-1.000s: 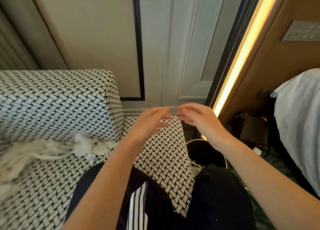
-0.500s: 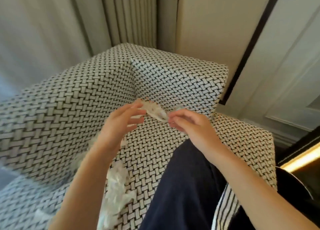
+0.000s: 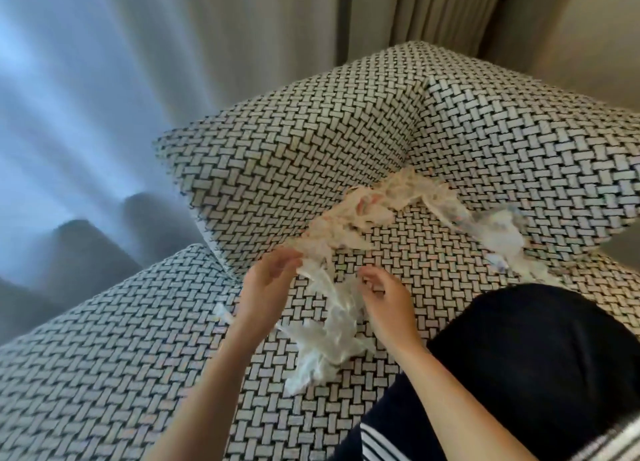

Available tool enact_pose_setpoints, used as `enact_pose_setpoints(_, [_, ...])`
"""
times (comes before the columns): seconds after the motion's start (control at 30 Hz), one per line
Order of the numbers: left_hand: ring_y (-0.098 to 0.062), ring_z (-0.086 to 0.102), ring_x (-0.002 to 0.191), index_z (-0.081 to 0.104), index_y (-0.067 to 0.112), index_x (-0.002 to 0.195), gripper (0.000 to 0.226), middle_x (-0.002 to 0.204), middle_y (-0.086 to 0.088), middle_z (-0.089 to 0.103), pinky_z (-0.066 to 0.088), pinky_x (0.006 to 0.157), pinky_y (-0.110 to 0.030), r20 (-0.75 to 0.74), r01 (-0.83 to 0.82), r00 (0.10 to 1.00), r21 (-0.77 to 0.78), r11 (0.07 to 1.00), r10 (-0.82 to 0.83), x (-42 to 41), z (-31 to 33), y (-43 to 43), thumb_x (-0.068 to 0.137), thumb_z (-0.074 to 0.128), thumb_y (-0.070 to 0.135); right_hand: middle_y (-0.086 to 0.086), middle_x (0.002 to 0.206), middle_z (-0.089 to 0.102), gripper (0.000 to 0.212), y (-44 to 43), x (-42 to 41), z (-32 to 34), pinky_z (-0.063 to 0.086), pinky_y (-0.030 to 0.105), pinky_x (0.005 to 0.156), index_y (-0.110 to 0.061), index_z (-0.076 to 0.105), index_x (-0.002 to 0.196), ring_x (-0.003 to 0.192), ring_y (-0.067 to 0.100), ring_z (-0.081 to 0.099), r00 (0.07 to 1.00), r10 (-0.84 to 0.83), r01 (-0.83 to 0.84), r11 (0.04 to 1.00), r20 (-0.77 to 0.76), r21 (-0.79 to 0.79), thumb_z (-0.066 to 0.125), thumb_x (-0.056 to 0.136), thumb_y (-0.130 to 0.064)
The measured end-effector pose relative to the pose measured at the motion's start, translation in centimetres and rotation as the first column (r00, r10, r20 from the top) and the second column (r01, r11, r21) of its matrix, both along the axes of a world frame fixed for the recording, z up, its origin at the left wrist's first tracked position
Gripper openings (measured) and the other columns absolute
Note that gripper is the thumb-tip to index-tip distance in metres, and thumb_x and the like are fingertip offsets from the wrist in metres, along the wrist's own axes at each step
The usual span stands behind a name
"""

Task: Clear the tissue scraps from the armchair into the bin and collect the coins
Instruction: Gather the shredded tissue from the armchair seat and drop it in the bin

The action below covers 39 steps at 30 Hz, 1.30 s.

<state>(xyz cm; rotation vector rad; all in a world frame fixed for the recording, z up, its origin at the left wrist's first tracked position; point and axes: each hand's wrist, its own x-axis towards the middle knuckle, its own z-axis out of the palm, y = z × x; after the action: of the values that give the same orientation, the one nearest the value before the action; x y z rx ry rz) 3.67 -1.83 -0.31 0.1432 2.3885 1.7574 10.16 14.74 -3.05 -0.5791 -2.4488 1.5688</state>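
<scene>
White tissue scraps (image 3: 360, 218) lie strewn along the crease of the black-and-white woven armchair (image 3: 104, 356), from the back corner down onto the seat. A longer bunch of tissue (image 3: 329, 339) lies on the seat between my hands. My left hand (image 3: 268, 284) hovers at the pile's near edge, fingers apart and fingertips touching a strip. To the right of that strip is my right hand (image 3: 386, 299), its fingers curled down; whether it grips tissue is unclear. No coins and no bin are in view. The picture is blurred.
My knee in dark trousers (image 3: 526, 356) rests on the seat at the lower right. The padded backrest (image 3: 294, 141) and an armrest (image 3: 519, 141) wall in the corner. Pale curtains (image 3: 138, 62) hang behind the chair.
The view has swung left from the bin side to the chair's back corner. Both hands have dropped from a scrap held up between them to the pile on the seat.
</scene>
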Motion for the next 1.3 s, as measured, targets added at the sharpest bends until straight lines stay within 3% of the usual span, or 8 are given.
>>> enact_pose_setpoints(0.17, [0.012,0.059,0.08,0.069,0.019,0.101,0.015,0.093,0.017,0.067,0.043,0.064,-0.001,-0.049,-0.061,0.997,-0.083,0.995,0.057,1.5,-2.5,-1.1,0.091,0.057,0.019,-0.021,0.144,0.017,0.04,-0.4,0.7,-2.5,0.003,0.034,0.111,-0.052,0.042,0.13,0.138,0.002,0.002,0.945,0.294,-0.317,0.932,0.144,0.174,0.049,0.094,-0.037])
enact_pose_setpoints(0.3, [0.008,0.059,0.088,0.066,0.025,0.1,0.018,0.098,0.018,0.066,0.047,0.072,-0.007,-0.029,-0.02,0.999,-0.133,0.991,0.016,3.0,-3.7,-1.0,0.092,0.055,0.014,-0.027,0.149,0.004,0.043,-0.4,1.1,-3.4,-0.005,0.038,0.112,-0.052,0.034,0.135,0.139,0.002,-0.01,0.88,0.396,-0.46,0.848,0.261,0.263,0.043,0.093,-0.048])
enact_pose_setpoints(0.47, [-0.001,0.061,0.091,0.068,0.023,0.097,0.02,0.097,0.016,0.067,0.049,0.077,-0.015,0.0,-0.009,1.0,-0.151,0.988,0.009,3.8,-4.7,-0.9,0.091,0.055,0.01,-0.015,0.148,0.032,0.042,-0.2,0.9,-3.2,0.005,0.029,0.113,-0.028,0.044,0.137,0.142,0.007,0.013,0.912,0.348,-0.401,0.867,0.216,0.295,0.046,0.096,-0.036])
enact_pose_setpoints(0.6, [-0.001,0.058,0.098,0.069,0.023,0.098,0.02,0.1,0.015,0.066,0.044,0.081,-0.011,-0.079,-0.035,0.997,-0.204,0.978,0.019,4.1,-4.7,-1.2,0.088,0.058,0.009,-0.011,0.127,0.055,0.028,0.2,0.8,-1.5,0.031,0.009,0.095,-0.019,0.063,0.119,0.118,-0.002,0.044,0.981,0.192,-0.192,0.981,0.043,-0.004,0.05,0.095,-0.023])
enact_pose_setpoints(0.73, [-0.005,0.048,0.111,0.066,0.025,0.106,0.024,0.108,0.015,0.06,0.047,0.094,-0.034,-0.114,0.008,0.993,-0.287,0.958,-0.042,4.2,-4.6,-1.7,0.084,0.065,0.014,-0.016,0.109,0.065,0.017,1.1,0.9,-0.2,0.042,0.002,0.076,-0.024,0.07,0.102,0.102,-0.009,0.056,0.998,-0.003,-0.014,0.967,-0.069,-0.253,0.057,0.09,-0.021])
enact_pose_setpoints(0.97, [-0.007,0.044,0.119,0.06,0.028,0.118,0.04,0.122,0.013,0.056,0.034,0.097,-0.023,-0.139,0.097,0.977,-0.393,0.914,-0.163,4.3,-4.3,0.0,0.08,0.069,0.036,0.003,0.097,0.071,0.01,2.7,0.8,0.9,0.052,0.034,0.082,-0.019,0.071,0.086,0.096,0.02,0.066,0.918,-0.397,0.291,0.692,-0.012,-0.661,0.067,0.082,-0.011])
enact_pose_setpoints(1.17, [-0.015,0.028,0.127,0.043,0.037,0.134,0.067,0.136,0.012,0.039,0.017,0.109,-0.037,0.072,0.376,0.859,-0.76,0.53,-0.506,4.7,-4.6,1.8,0.074,0.066,0.053,0.004,0.096,0.069,0.013,3.2,1.1,1.0,0.053,0.034,0.081,-0.015,0.068,0.087,0.094,0.019,0.066,0.864,-0.502,0.351,0.548,0.037,-0.759,0.064,0.083,-0.003])
enact_pose_setpoints(1.3, [-0.015,0.034,0.119,0.055,0.036,0.117,0.039,0.122,0.012,0.049,0.02,0.107,-0.035,-0.029,0.26,0.874,-0.816,0.516,-0.486,5.2,-5.0,1.7,0.08,0.064,0.043,0.006,0.097,0.068,0.014,3.2,1.0,1.0,0.054,0.036,0.084,-0.013,0.068,0.089,0.096,0.024,0.065,0.88,-0.474,0.336,0.574,0.032,-0.747,0.064,0.082,-0.001])
